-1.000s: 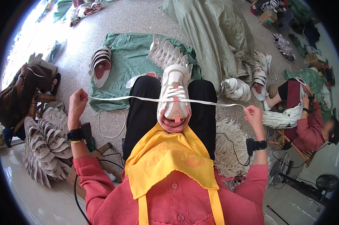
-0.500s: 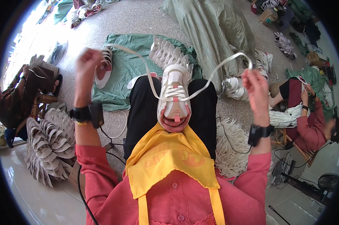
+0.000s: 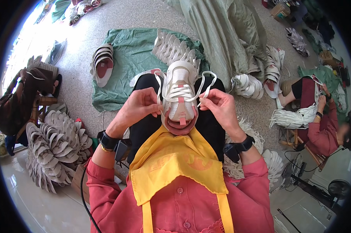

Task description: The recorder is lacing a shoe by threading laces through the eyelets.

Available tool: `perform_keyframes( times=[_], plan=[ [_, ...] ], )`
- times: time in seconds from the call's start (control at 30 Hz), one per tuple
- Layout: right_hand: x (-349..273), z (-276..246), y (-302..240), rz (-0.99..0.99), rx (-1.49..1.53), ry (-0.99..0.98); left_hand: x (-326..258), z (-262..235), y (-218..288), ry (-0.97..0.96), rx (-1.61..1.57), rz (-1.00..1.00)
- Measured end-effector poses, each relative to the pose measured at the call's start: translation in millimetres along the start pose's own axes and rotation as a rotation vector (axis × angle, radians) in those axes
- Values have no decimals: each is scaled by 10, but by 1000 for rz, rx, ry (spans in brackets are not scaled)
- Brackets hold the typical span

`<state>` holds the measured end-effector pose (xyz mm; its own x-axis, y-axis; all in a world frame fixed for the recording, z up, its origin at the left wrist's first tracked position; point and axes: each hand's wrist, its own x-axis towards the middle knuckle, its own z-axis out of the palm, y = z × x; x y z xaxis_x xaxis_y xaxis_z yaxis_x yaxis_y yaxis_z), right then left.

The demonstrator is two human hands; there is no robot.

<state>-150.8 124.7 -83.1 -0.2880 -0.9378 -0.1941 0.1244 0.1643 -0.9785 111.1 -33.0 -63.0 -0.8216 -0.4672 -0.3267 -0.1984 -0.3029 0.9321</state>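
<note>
Between my knees rests a white and beige sneaker (image 3: 180, 79) with pink lining, its toe pointing away from me. A flat white shoelace (image 3: 180, 91) crosses over its tongue in several rows. My left hand (image 3: 145, 103) is closed beside the shoe, pinching the lace's left end, which loops up past the shoe's side. On the other side, my right hand (image 3: 219, 105) pinches the right end, whose loop arches above the fingers. Both hands are low, close to the shoe's opening.
A green sheet (image 3: 123, 87) on the floor carries a row of stacked shoe parts (image 3: 173, 48). Grey shoe pieces (image 3: 53, 149) are heaped at the left. White laces (image 3: 247, 134) lie in a bundle by my right arm. A co-worker (image 3: 323, 126) sits at the far right.
Both hands have come down and inward from wide apart to beside the shoe. The lace ends, stretched out wide before, now hang in short loops close to it.
</note>
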Motion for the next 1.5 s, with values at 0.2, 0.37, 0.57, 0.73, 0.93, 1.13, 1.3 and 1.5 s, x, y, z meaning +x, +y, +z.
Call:
perform_keyframes(
  times=[0.2,0.37,0.57,0.73,0.93,1.13,1.3,1.5],
  plan=[
    [2,55,65,-14,61,38,46,65,-42,107,-73,33],
    [2,101,102,-52,63,78,55,62,-97,142,-53,41],
    [3,132,152,-70,73,117,53,35,-140,113,-66,53],
    [-8,166,149,-107,14,133,60,62,-159,139,-61,72],
    [-21,169,106,-118,-124,101,73,122,-159,184,-108,89],
    [-10,110,146,-106,-155,60,111,208,-231,288,-94,173],
    [-18,126,143,-102,-161,58,116,216,-286,333,29,213],
    [-21,125,134,-109,-175,61,55,230,-220,333,209,186]
  ],
)
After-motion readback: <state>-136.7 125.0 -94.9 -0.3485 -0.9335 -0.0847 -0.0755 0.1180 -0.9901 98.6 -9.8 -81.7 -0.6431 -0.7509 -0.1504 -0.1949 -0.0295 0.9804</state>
